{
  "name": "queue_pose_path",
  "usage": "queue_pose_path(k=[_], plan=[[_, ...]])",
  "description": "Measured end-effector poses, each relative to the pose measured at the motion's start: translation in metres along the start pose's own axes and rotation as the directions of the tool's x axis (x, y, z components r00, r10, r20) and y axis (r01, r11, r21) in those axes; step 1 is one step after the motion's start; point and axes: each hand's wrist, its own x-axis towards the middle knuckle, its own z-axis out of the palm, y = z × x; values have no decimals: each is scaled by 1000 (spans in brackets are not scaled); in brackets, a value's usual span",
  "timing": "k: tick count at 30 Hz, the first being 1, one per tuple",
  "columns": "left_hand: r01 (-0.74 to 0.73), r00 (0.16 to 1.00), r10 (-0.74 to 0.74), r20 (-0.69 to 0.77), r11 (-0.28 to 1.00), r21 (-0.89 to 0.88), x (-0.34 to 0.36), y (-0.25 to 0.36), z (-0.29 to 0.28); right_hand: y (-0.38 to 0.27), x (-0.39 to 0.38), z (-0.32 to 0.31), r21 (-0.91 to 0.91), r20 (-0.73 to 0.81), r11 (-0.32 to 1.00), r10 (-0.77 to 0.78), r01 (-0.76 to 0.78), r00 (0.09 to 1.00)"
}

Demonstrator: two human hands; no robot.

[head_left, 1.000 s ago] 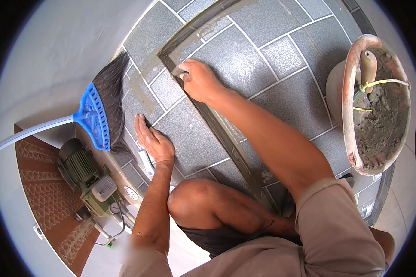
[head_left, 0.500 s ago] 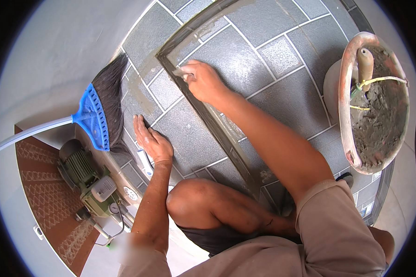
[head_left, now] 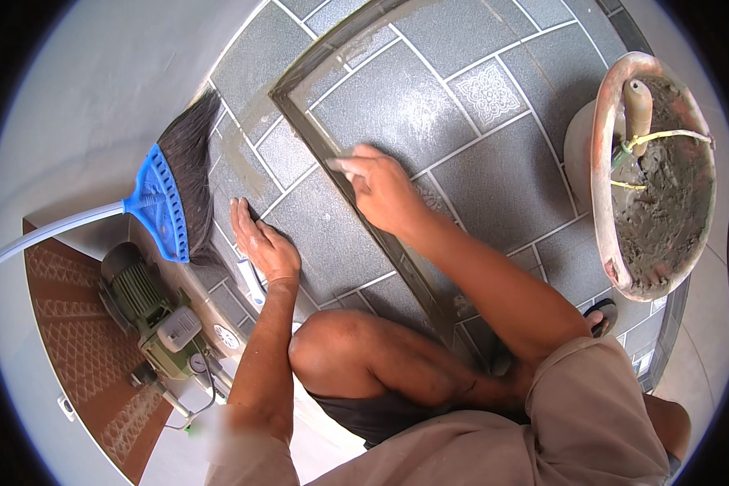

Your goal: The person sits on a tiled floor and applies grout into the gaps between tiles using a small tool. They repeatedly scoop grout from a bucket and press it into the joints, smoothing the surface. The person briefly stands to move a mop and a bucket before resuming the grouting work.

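Observation:
My right hand is closed over the dark mortar-smeared strip that borders a raised section of grey tiles. A pale, thin tip points out of its fingers onto the strip. Whether that is a small blade or a coated fingertip is hard to make out. My left hand lies flat with fingers stretched out on the tiles left of the strip. Some grey residue coats its fingers. Off to the right, wet grey mortar fills a bucket, with a wooden tool handle sticking up from it.
A blue broom with black bristles leans at the left. Below it stand a green motor pump and a brown patterned panel. A white-handled object lies by my left wrist. The wall rises at the upper left.
My right hand has moved along the strip from its far corner, nearer to me and slightly right. My left hand stays flat in about the same place.

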Motion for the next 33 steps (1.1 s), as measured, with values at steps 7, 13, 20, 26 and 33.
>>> queue_pose_path(k=[7,13,20,26,33], plan=[[-8,1000,8,-2,1000,1,-1,-4,-1,-10,-45,-9,-99,-5,994,-42,42,999],[5,1000,-5,-7,1000,-7,0,1,-4,-8,-21,-16,-83,-87,996,20,-27,996],[-75,995,69,-77,993,-87,-1,-18,9,-41,-79,-20,-199,41,978,75,-65,996],[-104,989,99,-107,994,-37,-1,-18,10,-165,-78,-133,-358,159,934,66,-5,985],[-1,995,4,-103,999,35,-6,-23,3,-238,-80,-324,-892,-9,411,397,-187,918]])
